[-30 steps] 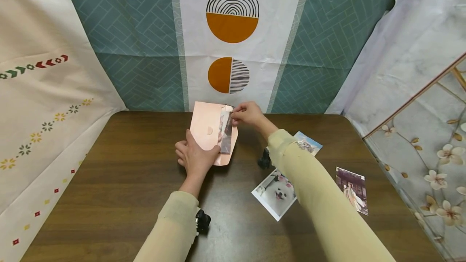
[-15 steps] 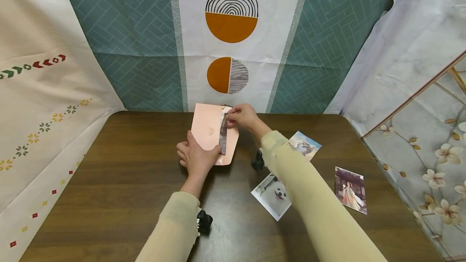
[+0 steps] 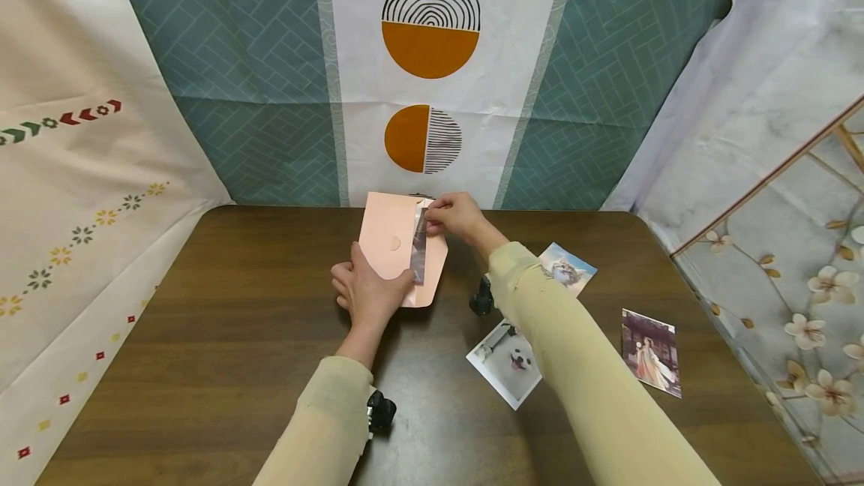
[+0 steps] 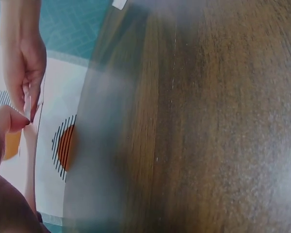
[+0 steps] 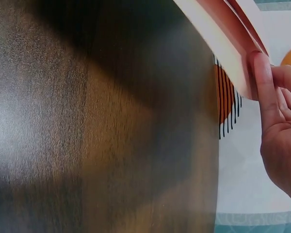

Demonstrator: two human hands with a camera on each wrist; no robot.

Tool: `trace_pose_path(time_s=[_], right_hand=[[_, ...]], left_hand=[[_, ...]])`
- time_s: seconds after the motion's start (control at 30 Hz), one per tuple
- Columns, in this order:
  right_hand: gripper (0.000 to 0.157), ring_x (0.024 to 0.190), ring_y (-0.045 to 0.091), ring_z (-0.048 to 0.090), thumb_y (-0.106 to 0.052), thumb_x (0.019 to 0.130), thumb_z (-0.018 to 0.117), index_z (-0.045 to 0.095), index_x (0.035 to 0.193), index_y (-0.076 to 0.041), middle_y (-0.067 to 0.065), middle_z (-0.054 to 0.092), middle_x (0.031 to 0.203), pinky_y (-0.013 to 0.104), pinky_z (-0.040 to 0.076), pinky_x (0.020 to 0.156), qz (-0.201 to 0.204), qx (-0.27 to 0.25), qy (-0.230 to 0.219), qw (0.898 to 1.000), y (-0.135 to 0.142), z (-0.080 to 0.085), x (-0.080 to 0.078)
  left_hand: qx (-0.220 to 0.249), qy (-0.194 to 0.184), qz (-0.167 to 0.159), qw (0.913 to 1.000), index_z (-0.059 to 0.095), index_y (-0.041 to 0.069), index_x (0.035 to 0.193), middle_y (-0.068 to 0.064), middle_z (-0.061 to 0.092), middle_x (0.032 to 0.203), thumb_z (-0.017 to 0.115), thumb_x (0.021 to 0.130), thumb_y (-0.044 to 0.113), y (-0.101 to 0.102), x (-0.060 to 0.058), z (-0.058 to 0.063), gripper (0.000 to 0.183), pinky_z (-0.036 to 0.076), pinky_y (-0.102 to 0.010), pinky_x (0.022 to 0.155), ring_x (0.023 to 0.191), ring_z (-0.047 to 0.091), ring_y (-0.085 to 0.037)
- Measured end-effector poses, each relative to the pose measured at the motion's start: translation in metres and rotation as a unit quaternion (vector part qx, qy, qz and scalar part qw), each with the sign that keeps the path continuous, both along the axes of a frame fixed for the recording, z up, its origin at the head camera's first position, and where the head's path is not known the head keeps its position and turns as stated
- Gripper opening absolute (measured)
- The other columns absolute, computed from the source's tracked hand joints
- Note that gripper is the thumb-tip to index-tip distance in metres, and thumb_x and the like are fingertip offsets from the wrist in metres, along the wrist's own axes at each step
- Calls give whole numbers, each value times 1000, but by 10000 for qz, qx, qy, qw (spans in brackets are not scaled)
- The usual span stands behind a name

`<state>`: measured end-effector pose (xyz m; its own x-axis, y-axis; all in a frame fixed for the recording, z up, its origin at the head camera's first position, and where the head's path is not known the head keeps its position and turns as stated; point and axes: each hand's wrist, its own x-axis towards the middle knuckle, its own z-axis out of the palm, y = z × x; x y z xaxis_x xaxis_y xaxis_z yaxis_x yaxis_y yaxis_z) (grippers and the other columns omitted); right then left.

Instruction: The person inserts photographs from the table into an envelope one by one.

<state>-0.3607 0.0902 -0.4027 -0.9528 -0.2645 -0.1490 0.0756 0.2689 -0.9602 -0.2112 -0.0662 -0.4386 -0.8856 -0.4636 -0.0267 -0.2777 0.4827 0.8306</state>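
A pale pink envelope (image 3: 386, 225) is held up over the far part of the table, its flap folded out on the right. My left hand (image 3: 367, 289) grips its lower left, thumb across the front near the opening. A dark, glossy photo (image 3: 418, 253) sits mostly inside the envelope, with a narrow strip showing at the mouth. My right hand (image 3: 459, 217) pinches that strip near its top between thumb and fingers. In the right wrist view, the fingers (image 5: 263, 73) of this hand are at the envelope's edge; the photo is hard to make out there.
On the brown table (image 3: 223, 351), to the right, lie a dog photo (image 3: 502, 366), a cat photo (image 3: 565, 270) and a photo of a robed figure (image 3: 651, 355). My right sleeve partly covers the first two. A patterned cloth (image 3: 432, 88) hangs behind the table.
The photo has slid left into the envelope, so a narrower strip shows. My right hand moved left with it, then slightly back right, while the left hand and envelope shifted a little right.
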Motion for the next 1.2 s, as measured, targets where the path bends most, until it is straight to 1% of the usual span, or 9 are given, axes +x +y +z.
trace_pose_path(time_s=[0.23,0.5,0.73,0.8,1.03,1.2], right_hand=[[10,60,11,71,6,99,69,70,105,14,5,69,74,26,62,65,-60,-378,-25,9993,-5,-4,-3],[14,65,13,71,4,101,69,70,111,14,7,69,79,26,62,66,-114,-518,-203,9984,-12,-3,-5],[17,66,12,71,5,100,68,69,113,17,8,70,82,26,62,67,-438,-770,-56,9961,-10,-3,-4],[18,67,12,72,5,101,67,69,114,17,9,70,84,26,62,67,-471,-840,-52,9953,-10,-3,-4],[21,69,14,74,5,102,65,67,119,18,10,71,85,28,63,68,-230,-1091,-316,9933,-13,-1,-3],[22,68,14,73,4,103,65,67,120,19,10,71,82,28,63,68,-205,-1037,-387,9936,-13,1,-5]], left_hand=[[97,9,16,10000,27,9,167,-29,33,140,87,73,39,4,2,1,115,33,-63,103,133,31,-43],[150,126,62,9998,28,10,166,-28,32,141,88,74,38,7,1,3,113,33,-64,103,133,30,-43],[212,132,90,9996,27,10,167,-27,32,142,87,76,39,9,2,6,113,32,-63,104,134,29,-42],[227,142,103,9996,27,10,167,-27,32,142,87,76,38,10,2,6,113,32,-64,103,134,29,-42],[228,118,156,9995,27,10,166,-27,32,141,87,75,37,8,2,4,113,32,-64,103,134,30,-42],[182,195,94,9996,28,11,166,-27,33,141,88,75,38,7,2,5,113,33,-64,104,134,30,-42]])
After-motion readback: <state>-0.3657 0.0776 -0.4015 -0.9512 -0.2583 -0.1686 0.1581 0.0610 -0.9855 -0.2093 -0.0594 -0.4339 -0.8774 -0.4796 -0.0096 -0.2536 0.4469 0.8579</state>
